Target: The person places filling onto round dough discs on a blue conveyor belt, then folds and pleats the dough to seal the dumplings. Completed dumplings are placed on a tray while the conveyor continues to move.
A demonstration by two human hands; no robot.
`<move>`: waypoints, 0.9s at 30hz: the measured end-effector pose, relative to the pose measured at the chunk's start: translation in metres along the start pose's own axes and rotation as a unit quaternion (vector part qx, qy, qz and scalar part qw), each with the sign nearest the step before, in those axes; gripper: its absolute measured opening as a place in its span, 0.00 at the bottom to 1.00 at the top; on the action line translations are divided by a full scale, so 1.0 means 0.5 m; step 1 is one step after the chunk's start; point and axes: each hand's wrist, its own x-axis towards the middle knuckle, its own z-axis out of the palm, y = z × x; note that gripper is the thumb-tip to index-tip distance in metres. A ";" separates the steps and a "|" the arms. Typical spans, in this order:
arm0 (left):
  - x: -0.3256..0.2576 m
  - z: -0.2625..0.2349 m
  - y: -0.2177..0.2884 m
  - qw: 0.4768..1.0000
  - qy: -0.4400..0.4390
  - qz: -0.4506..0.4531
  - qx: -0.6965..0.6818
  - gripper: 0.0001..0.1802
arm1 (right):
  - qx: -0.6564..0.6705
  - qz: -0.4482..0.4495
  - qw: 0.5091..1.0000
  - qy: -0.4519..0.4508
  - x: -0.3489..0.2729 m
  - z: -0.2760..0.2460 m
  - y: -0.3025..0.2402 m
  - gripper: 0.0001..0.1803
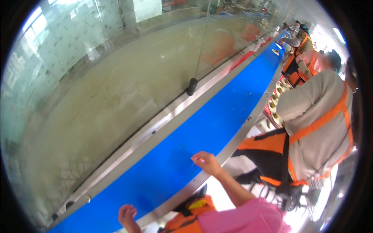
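A long blue conveyor belt [217, 116] runs from the lower left to the upper right. My right hand [206, 161] hovers over the belt's near edge with its fingers curled together and nothing visible in it. My left hand [127, 215] sits low over the belt near the lower edge, fingers loosely bent and apart, holding nothing. A pink sleeve covers my right upper arm, above orange apron fabric.
A metal rail [241, 134] borders the belt's near side. A glass wall [116, 77] stands behind the belt, with a small black cylinder [192, 86] at its base. A co-worker in a grey top with orange straps [318, 124] bends at the right; others stand farther along.
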 end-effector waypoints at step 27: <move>-0.192 -0.127 -0.042 0.994 -0.101 0.046 -0.015 0.06 | -0.029 -0.076 0.996 -0.035 -0.251 0.098 -0.091 0.08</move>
